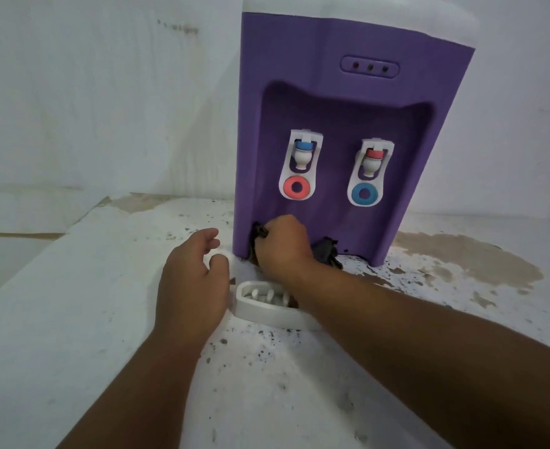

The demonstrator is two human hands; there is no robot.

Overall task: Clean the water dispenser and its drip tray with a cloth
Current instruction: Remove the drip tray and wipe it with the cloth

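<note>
A purple water dispenser (pixel 338 102) with a white top stands on a worn white surface. Two white taps hang in its recess. My right hand (pixel 283 246) grips a dark cloth (pixel 327 251) and presses it into the bottom of the recess, where the tray slot is. The cloth sticks out on both sides of the fist. The white drip tray (pixel 260 307) lies on the surface in front of the dispenser, partly under my right forearm. My left hand (pixel 192 280) hovers just left of the tray with its fingers loosely curled, holding nothing.
The white surface (pixel 111 319) is chipped and speckled, with a large brown bare patch (pixel 468 257) to the right of the dispenser. A white wall (pixel 89 92) rises close behind. The surface's left edge drops away at the far left.
</note>
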